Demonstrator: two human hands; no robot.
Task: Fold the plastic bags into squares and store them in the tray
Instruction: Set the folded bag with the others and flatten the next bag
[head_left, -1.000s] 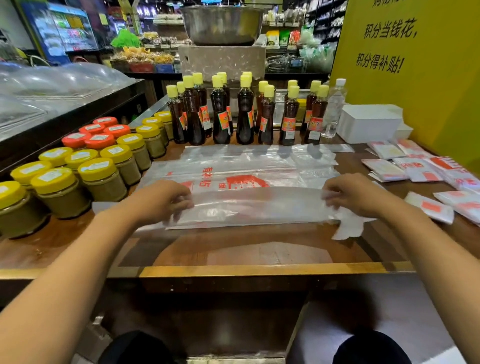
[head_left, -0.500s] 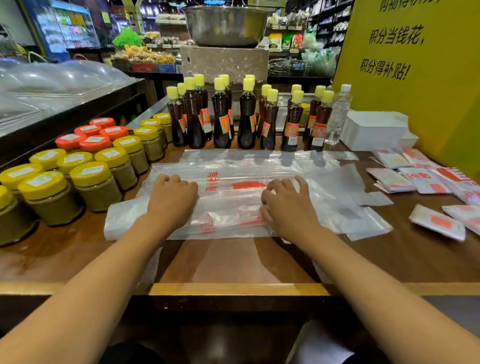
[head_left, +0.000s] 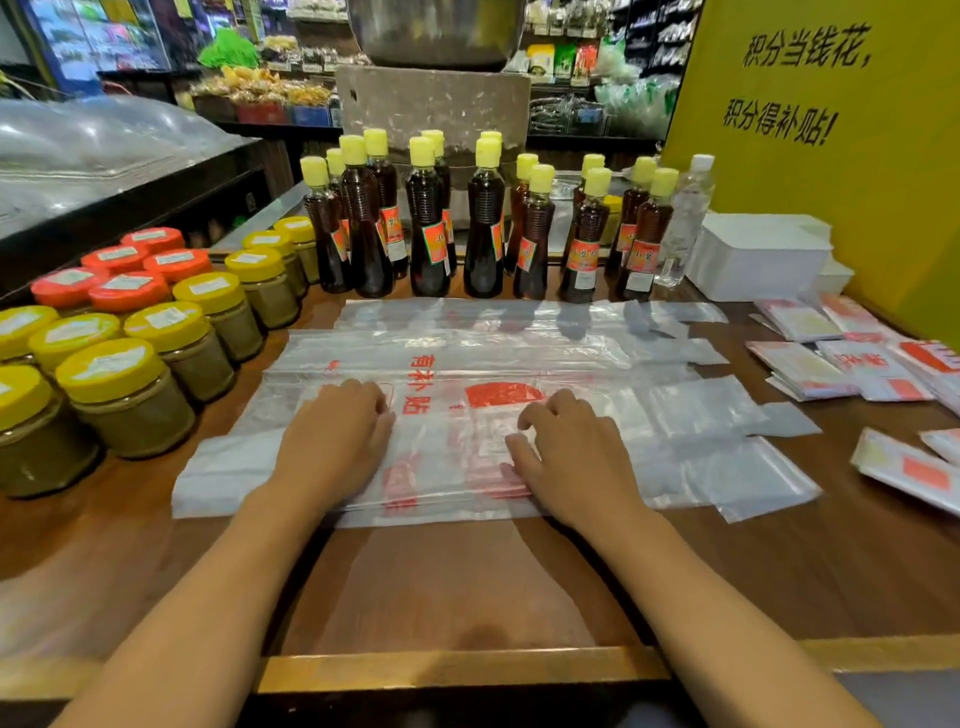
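Near the front edge of the brown wooden table (head_left: 467, 587), the left hand (head_left: 332, 447) and right hand (head_left: 571, 457) press loosely flattened fingers onto the clear, red-printed plastic bag (head_left: 452, 415), folded into a long strip.

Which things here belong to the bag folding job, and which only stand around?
For the job: plastic bag under left hand and right hand; folded squares; white tray.
Standing around: jars; bottles; yellow sign.
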